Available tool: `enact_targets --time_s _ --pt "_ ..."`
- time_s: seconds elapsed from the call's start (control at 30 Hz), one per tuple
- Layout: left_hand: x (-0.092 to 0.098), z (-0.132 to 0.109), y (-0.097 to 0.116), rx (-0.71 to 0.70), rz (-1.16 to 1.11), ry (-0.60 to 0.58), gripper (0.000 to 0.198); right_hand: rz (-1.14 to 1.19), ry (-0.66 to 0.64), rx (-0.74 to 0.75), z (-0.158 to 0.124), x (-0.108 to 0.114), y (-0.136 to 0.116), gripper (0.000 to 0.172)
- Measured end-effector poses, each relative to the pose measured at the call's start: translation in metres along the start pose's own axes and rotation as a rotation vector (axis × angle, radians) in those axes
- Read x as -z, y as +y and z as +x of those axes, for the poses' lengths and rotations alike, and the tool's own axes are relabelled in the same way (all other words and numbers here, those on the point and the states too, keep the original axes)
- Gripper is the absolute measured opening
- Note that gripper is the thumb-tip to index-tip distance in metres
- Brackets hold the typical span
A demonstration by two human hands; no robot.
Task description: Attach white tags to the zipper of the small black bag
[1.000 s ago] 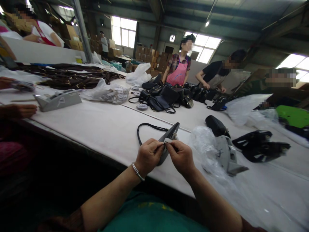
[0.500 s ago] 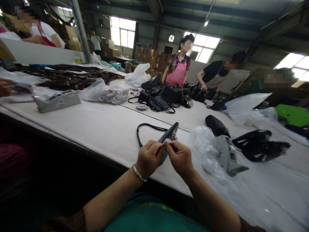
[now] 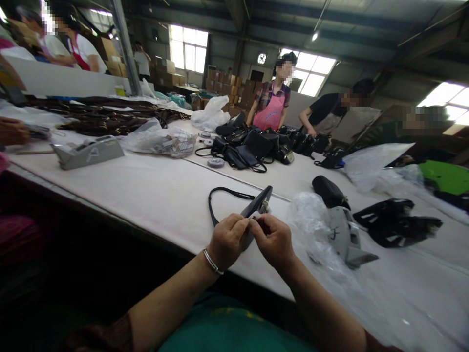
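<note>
Left hand (image 3: 227, 240), right hand (image 3: 275, 240): fingers pinch white bit (image 3: 255, 214) | bit too blurry to name | black bag (image 3: 258, 202) partly hidden behind

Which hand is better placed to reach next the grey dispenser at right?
Probably the right hand: it is nearer the dispenser. The left hand is farther left, and both are at the dark bag.

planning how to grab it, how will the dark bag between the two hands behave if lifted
The bag will probably hold its shape, since its body looks smooth and unsagging. Its strap likely bends easily, as it curves in a loop. Let go, the bag might tip, since it looks slim and tilted.
</note>
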State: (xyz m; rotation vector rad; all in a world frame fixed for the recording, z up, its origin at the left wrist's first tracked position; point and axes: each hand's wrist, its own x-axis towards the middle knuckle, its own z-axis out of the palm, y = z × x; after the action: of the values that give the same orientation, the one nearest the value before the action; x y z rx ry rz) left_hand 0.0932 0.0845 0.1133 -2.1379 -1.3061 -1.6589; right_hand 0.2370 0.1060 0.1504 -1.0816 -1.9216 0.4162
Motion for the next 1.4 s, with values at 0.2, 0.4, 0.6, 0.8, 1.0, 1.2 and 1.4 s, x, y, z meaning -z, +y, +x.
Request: enact_targets --time_s 0.2,0.4,0.6,0.8,1.0,1.2,1.4 --pt "-0.001 -0.002 -0.001 -0.094 0.108 -0.033 0.018 -0.056 -0.004 0.011 0.005 -0.002 0.004 0.031" --pt "0.005 -0.006 -0.001 -0.040 0.027 -0.093 0.023 -0.053 0.002 0.021 0.006 -0.002 0.008 0.030" --pt "0.013 0.008 -0.006 0.370 -0.324 -0.066 0.013 0.040 -0.027 0.022 0.004 -0.001 0.009 0.024" --pt "0.011 0.018 -0.012 0.501 -0.498 -0.211 0.012 0.080 -0.030 0.038 0.003 -0.001 0.014 0.025" --pt "0.013 0.024 -0.013 0.560 -0.512 -0.294 0.014 0.114 -0.033 0.047 0.003 0.000 0.017 0.020" --pt "0.015 0.030 -0.012 0.485 -0.393 -0.316 0.011 0.205 -0.166 0.076 0.006 0.009 0.022 0.015" --pt "0.012 0.028 -0.008 0.502 -0.384 -0.340 0.011 0.206 -0.246 0.201 0.014 0.022 0.030 0.018"
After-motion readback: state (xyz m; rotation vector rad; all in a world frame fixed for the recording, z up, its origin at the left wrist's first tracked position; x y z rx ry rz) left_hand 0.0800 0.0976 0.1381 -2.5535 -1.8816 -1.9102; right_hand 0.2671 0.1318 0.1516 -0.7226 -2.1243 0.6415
